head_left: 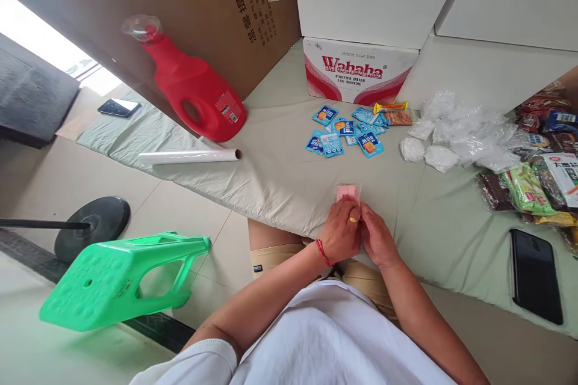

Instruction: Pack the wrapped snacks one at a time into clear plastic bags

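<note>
At six o'clock, closest of all, a white shirt point(325, 337) is seen. By the near edge of the table point(271, 174), the left grip point(341, 231) is closed over the near end of a pink packet point(347, 192). The packet's near right corner is met by the right grip point(378, 239); whether it is pinched there cannot be told. The packet is likely held low and close so both hands can reach it easily.

Counting from the packet, a green stool point(112, 289) is put at half past eight, a white roll point(189, 157) at nine and a red bottle point(185, 78) at ten, by a brown box point(203, 6). Blue packets point(344, 127) are spread at twelve, perhaps for easy reach. Clear bags point(460, 138) are heaped at two, snacks point(528, 189) at three. The table is covered with wrinkly, pale green cloth point(428, 222).
</note>
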`<state>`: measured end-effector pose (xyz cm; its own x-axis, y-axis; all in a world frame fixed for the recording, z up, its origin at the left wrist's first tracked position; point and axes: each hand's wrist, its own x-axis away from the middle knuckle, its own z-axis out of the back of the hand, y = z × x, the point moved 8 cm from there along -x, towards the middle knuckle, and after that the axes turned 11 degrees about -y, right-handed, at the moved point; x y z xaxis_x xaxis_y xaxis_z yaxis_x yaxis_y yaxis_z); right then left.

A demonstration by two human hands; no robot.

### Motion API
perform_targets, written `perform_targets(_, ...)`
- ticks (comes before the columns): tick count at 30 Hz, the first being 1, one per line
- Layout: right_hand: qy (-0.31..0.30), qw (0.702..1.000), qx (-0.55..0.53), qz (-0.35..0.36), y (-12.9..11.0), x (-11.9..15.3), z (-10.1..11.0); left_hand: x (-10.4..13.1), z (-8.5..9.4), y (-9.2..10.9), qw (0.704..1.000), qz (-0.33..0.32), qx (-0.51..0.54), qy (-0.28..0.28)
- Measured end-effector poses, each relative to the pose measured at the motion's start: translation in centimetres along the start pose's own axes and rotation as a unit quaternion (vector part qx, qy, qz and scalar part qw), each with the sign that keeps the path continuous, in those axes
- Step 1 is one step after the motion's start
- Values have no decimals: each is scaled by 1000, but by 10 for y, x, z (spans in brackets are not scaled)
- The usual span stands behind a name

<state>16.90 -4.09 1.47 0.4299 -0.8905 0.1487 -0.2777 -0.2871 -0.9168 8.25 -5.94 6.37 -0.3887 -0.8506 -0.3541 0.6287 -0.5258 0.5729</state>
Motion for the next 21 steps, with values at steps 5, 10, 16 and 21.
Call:
perform_targets(5, -28, 992, 118, -21, -10, -8, 3, 7, 8, -13, 945, 27, 324, 36)
perform_targets(10, 5, 992, 125, -29, -1, -11, 11, 35, 21, -57, 847, 243, 427, 204)
perform_targets(16, 57, 993, 100, -40, 4, 1, 12, 36, 14, -70, 787, 371, 476, 128)
perform_targets(21, 34, 991, 116, -63, -1, 13, 9, 21, 0, -62, 728, 363, 574, 96)
